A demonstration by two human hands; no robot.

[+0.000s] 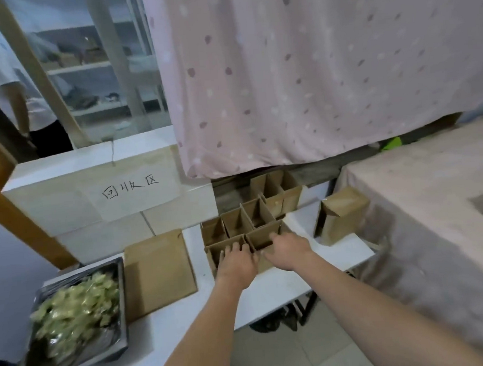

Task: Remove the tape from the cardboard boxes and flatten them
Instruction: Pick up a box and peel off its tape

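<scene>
Two hands are laid on the nearest open cardboard boxes (239, 241) on the white table (283, 290): the left hand (235, 263) with fingers curled over a rim, the right hand (288, 248) gripping the neighbouring rim. Flattened cardboard (158, 272) (brown) lies at nine o'clock.

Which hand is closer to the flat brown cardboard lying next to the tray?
Left. The left hand reaches into the open boxes right beside the flat cardboard. The right hand is on the boxes too, farther from it.
</scene>
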